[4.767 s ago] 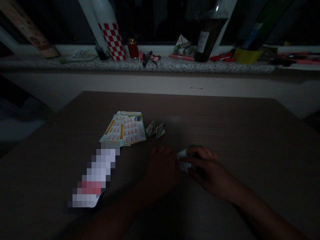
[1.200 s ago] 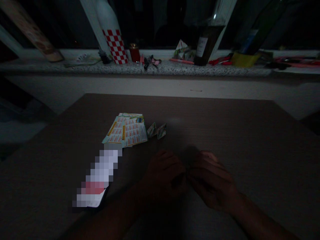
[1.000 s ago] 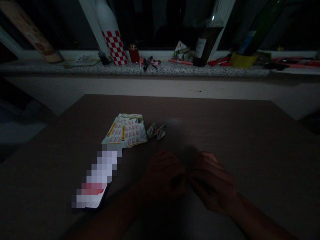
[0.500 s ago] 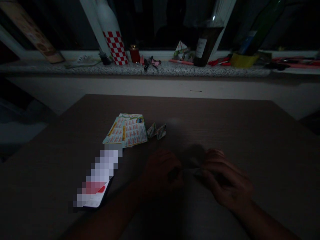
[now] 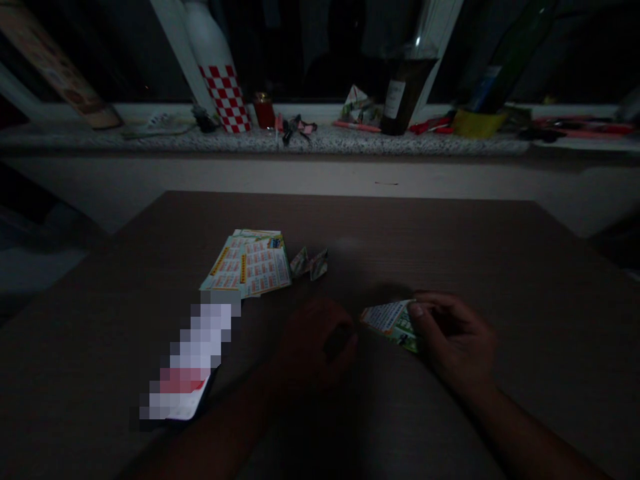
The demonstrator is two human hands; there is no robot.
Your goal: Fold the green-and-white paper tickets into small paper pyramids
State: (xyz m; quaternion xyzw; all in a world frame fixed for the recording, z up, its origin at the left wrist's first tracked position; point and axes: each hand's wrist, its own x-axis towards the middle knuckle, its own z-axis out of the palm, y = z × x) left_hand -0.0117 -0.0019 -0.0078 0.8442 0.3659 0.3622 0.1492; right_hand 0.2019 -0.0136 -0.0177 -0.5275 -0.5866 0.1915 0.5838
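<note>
A small folded paper point(image 5: 393, 320), printed in white, green and orange and roughly triangular, is pinched between the thumb and fingers of my right hand point(image 5: 457, 340). Its pointed end faces left. Just beyond that point is my left hand point(image 5: 317, 343), in deep shadow, with its fingers curled in toward the thumb; I see nothing in it. Two little folded paper pieces point(image 5: 319, 265) stand side by side on the table, ahead of my left hand. Beside them on the left lies a fanned stack of printed paper slips point(image 5: 263, 267).
A lit phone point(image 5: 187, 403), its screen mostly blurred out, lies on the dark wooden table point(image 5: 430, 233) left of my left arm. On the granite sill point(image 5: 340, 141) behind stand a red-checked white bottle point(image 5: 227, 93), a dark bottle point(image 5: 397, 100), a red jar point(image 5: 264, 112) and small clutter.
My right hand has turned the folded paper, so its printed face now shows instead of its thin edge. My left hand has come away slightly to the left. The view has shifted a little.
</note>
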